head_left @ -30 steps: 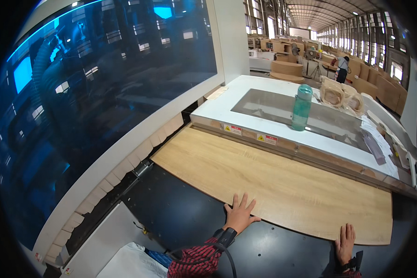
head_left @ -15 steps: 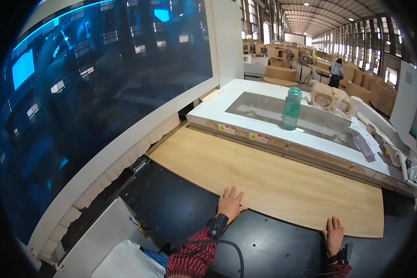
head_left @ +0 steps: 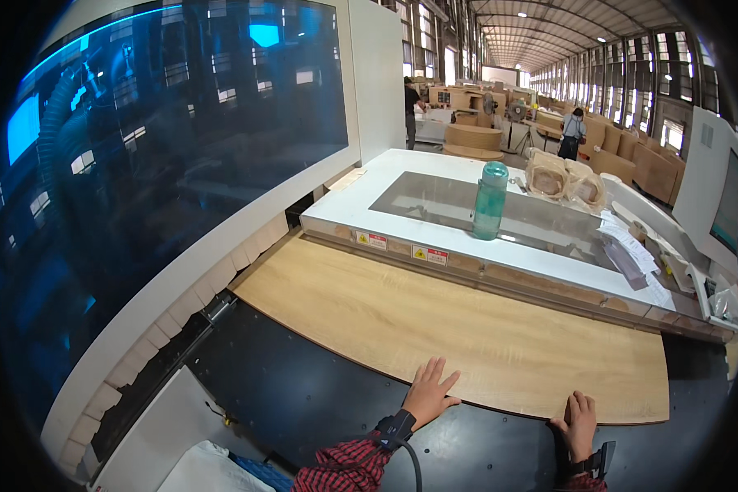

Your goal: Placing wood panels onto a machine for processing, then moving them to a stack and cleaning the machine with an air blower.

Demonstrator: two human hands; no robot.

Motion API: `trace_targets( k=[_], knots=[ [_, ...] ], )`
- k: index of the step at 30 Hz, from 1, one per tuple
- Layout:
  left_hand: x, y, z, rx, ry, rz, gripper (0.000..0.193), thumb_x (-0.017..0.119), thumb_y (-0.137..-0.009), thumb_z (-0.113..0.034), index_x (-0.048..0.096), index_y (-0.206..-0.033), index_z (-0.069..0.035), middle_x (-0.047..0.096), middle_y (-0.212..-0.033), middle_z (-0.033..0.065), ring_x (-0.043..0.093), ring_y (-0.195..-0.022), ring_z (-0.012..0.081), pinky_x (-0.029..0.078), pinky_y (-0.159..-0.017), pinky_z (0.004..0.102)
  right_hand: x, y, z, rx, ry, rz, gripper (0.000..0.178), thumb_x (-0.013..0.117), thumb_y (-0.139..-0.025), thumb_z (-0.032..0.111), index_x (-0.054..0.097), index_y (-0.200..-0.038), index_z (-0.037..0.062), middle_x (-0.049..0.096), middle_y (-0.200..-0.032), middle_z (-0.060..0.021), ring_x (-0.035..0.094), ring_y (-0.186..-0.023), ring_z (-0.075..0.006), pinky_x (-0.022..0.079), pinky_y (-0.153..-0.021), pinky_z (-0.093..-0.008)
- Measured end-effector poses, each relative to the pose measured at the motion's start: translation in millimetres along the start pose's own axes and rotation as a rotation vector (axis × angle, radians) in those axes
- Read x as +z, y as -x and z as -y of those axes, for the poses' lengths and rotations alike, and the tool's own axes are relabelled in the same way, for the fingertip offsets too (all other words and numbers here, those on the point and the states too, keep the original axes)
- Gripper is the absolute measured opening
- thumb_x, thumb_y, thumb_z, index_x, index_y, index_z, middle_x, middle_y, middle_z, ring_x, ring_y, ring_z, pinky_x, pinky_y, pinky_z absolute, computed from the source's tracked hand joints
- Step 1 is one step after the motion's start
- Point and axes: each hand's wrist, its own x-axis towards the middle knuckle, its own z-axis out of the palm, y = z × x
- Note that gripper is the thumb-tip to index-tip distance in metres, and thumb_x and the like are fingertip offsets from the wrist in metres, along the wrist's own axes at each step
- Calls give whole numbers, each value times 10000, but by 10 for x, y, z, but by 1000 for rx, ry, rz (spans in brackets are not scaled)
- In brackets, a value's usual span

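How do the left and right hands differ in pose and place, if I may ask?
The left hand fans its fingers; the right hand has its fingers closer together. The left hand is about midway along the wooden board, the right hand towards its right end. Both rest at its near edge, black bands on wrists.

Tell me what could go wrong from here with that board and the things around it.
The wood-grain board has its left end close to the pale hanging strips, so it might catch there if it slid left.

The left hand and right hand are both at the board's near edge; a sudden shift could scrape either one.

The green bottle stands upright on the white cover, so a knock could tip it.
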Motion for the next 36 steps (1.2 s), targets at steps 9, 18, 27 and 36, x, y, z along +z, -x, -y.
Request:
trace_targets(
  k=[9,18,27,36],
  knots=[
    [-38,-44,41,30,-4,-20,582,552,-772,-444,420,-1248,-136,256,-1327,233,210,-1244,397,206,-997,490,107,-28,49,-54,-17,-23,638,737,-564,229,482,-1077,-51,462,-1168,-176,397,-1095,-335,375,-898,-373],
    [-86,-50,32,45,4,-20,575,556,-768,-445,436,-1235,-132,269,-1318,235,223,-1240,391,208,-1003,477,96,-4,73,-27,-58,-49,622,737,-552,213,498,-1066,-46,476,-1157,-171,418,-1082,-329,378,-897,-374],
    [-131,-77,19,41,-23,10,568,573,-758,-428,451,-1218,-118,305,-1293,237,264,-1214,395,239,-992,455,136,5,103,-24,-69,-130,570,729,-544,172,519,-1031,-38,492,-1132,-167,438,-1063,-339,378,-892,-388],
    [-107,-61,47,56,-34,-3,573,588,-739,-429,466,-1204,-118,316,-1288,237,273,-1207,399,246,-988,460,201,64,92,4,-76,-164,564,742,-531,184,535,-1014,-19,520,-1111,-159,449,-1067,-337,376,-893,-388]
  ],
)
